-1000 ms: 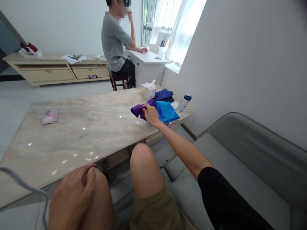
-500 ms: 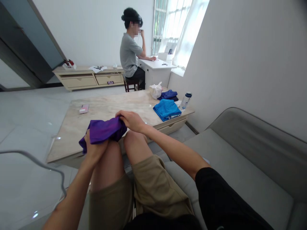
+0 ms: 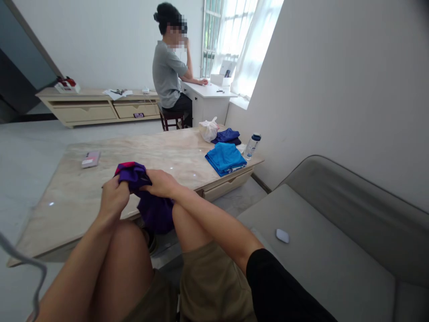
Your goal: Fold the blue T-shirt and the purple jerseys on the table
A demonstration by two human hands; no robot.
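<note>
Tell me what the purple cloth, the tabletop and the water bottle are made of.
The purple cloth looks like soft knit fabric, bunching freely; the fibre is unclear. The tabletop looks like polished marble, with pale veining and glossy highlights, though possibly imitation. The water bottle seems clear, smooth plastic, being see-through, under a dark blue cap.

Left hand (image 3: 114, 200) and right hand (image 3: 161, 183) are held close together above the knees (image 3: 183, 223), fingers (image 3: 150, 188) curled, both forearms (image 3: 214, 221) angled inward.
</note>
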